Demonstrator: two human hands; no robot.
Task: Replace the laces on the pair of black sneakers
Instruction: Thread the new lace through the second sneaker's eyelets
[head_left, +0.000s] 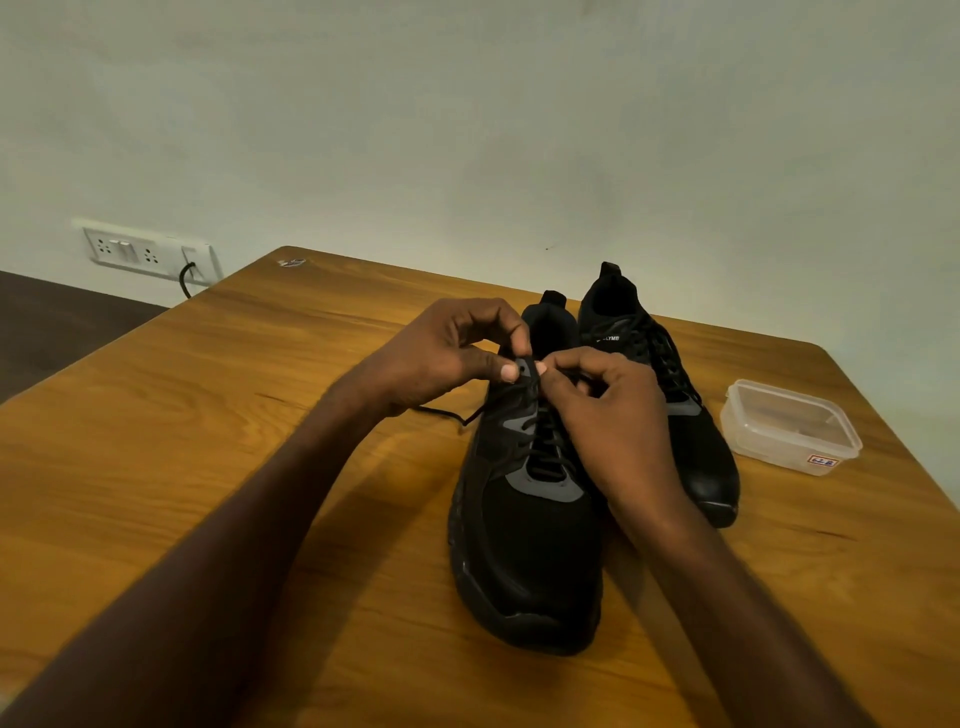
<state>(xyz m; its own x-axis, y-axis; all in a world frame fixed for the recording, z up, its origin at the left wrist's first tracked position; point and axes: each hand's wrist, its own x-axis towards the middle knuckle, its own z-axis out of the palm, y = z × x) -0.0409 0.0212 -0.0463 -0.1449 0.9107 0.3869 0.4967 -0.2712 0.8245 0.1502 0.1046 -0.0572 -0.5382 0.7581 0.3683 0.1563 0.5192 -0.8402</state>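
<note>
A black mesh sneaker (524, 519) stands toe-near on the wooden table (208, 441), a second black sneaker (691, 415) touching its right side. The left hand (447, 353) pinches the top eyelet flap of the nearer shoe; the right hand (608, 410) pinches the thin black lace (452, 415) there, whose loose end trails left. A clear lidded plastic box (789, 426) sits right; a white wall socket (150, 252) lies far left.

Dim warm light, soft shadows, wide-angle bowing

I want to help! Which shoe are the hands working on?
The nearer sneaker, left of the other sneaker. Both the left hand and right hand pinch its top eyelet area.
</note>
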